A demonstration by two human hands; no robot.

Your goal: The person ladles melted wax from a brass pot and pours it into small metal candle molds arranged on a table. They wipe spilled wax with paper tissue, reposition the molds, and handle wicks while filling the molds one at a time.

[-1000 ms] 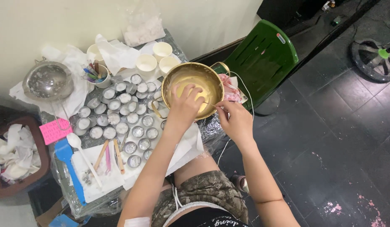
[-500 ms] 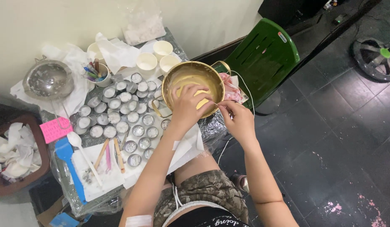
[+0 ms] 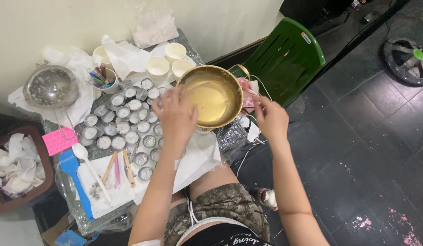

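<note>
— Looking down from the head view: where is the brass bowl (image 3: pixel 214 96) against each hand?

— It sits between them. The left hand (image 3: pixel 176 119) lies at the bowl's near-left rim, its fingers spread and blurred; whether they actually grip the rim I cannot tell. The right hand (image 3: pixel 271 119) is just off the bowl's right side, fingers loosely curled toward the rim and the pink cloth (image 3: pixel 246 87) behind it. I cannot tell if it pinches anything.

— What's in the bowl?

— A pale yellow liquid, pooled toward the left hand's side.

— And around the left hand?

— Rows of small round foil cups (image 3: pixel 124 125) spread out to its left on the table (image 3: pixel 227 136). Nearer the body from it lies white paper (image 3: pixel 197 157), with wooden sticks (image 3: pixel 119 166) and a white spoon (image 3: pixel 82 154) further left. Beyond its fingertips stand three paper cups (image 3: pixel 168 61), with a metal strainer (image 3: pixel 51 86) far off to the left.

— And past the right hand?

— A green plastic chair (image 3: pixel 284 59), beyond and to its right, on the dark tiled floor (image 3: pixel 357 136).
</note>
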